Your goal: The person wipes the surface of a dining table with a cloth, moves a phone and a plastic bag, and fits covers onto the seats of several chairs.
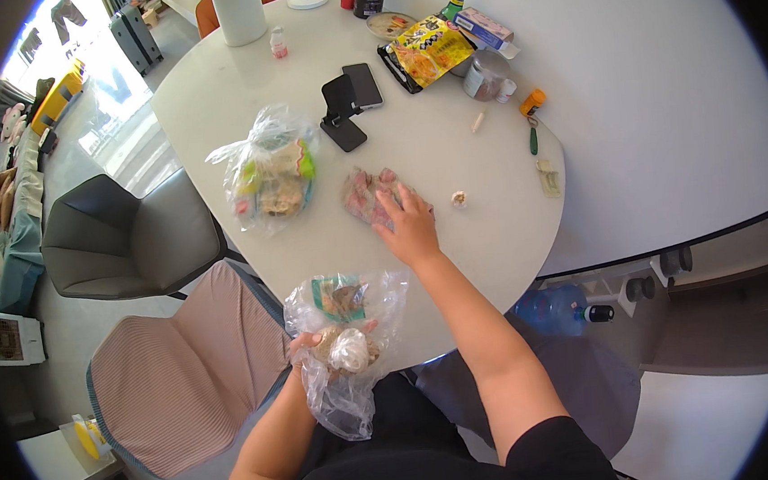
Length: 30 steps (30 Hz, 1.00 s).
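Note:
At the table's near edge, my left hand (302, 344) is closed round a clear plastic bag (341, 408). Inside the bag are a tan bundle with a whitish knotted top and a packet (339, 296) with green and brown on it. My right hand (412, 229) reaches out over the table, fingers spread and resting on a clear bag of reddish pieces (361, 197); what the pieces are I cannot tell. Left of it stands another tied clear bag (276, 181) with green-and-yellow packaging inside. A small whitish-brown item (459, 199) lies right of my right hand.
On the white table (501, 240) are a black folding phone stand (343, 117), a phone (363, 85), a yellow snack pouch (428, 51), a clear jug (486, 77), an orange-capped bottle (532, 102) and a green-handled peeler-like tool (534, 136). Chairs (186, 364) border the left side.

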{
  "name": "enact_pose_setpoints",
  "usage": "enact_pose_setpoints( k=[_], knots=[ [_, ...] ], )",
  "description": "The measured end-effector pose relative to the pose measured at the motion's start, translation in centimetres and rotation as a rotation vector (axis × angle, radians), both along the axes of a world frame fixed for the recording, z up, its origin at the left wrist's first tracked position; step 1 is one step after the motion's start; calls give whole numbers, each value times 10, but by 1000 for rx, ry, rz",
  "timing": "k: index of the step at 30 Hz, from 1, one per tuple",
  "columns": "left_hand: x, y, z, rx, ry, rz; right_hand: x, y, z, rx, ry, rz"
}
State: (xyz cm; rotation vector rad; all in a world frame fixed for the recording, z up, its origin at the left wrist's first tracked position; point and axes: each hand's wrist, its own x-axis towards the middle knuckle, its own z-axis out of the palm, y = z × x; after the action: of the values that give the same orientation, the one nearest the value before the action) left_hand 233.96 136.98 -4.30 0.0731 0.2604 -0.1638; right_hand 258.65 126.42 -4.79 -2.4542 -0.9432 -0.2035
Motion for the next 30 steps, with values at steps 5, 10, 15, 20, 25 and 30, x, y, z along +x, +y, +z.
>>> enact_pose_setpoints(
  k=[5, 10, 15, 20, 25, 30],
  knots=[
    [10, -6, 1, 26, 38, -15, 24, 28, -33, -318, 47, -18],
    [17, -13, -5, 49, 55, -3, 11, 8, -67, -70, 172, 169],
    [38, -24, 5, 127, 71, 41, 48, -60, -9, 441, -15, 6],
    [62, -37, 6, 91, 74, 82, 132, -193, -4, 264, -36, -525],
    [73, -34, -1, 19, 14, -93, 135, -250, -57, -151, 28, -676],
    [88, -37, 11, 5, -36, -77, 50, -199, -55, -178, 57, -475]
  ],
)
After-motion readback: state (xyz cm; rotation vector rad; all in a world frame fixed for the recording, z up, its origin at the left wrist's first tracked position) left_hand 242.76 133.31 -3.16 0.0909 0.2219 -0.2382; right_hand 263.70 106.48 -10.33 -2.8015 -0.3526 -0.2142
